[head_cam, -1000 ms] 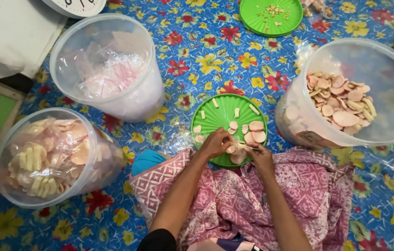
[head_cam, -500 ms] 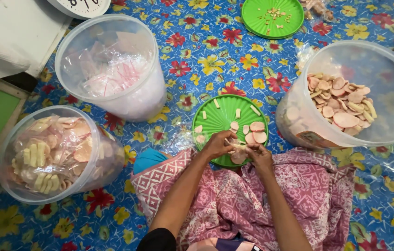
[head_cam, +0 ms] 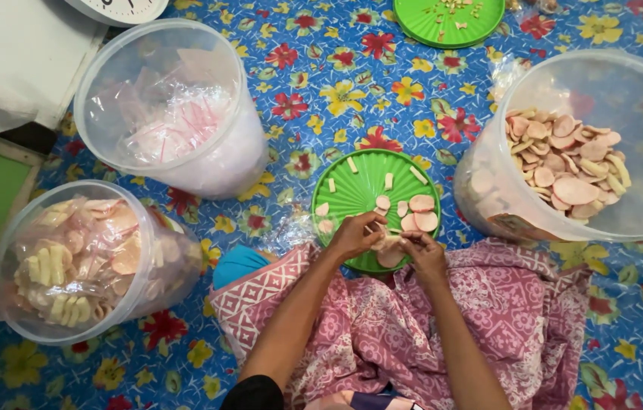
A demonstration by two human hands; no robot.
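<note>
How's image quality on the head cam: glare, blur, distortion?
Head view: even, soft light, faint shadows; mild glare on the clear tub walls; left hand and right hand slightly soft over the green plate; tubs bow outward toward the frame edges.

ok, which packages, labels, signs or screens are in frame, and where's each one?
Wall clock: top left edge, round white face, mostly cut off.
Clear tub: upper left, round, holds clear plastic bags with pink tint.
Second clear tub: lower left, bag-lined, holds pink and yellow crackers.
Third clear tub: right, round, loose pink crackers; a label patch low on its wall, too blurred to describe.
No screens or signs.
</note>
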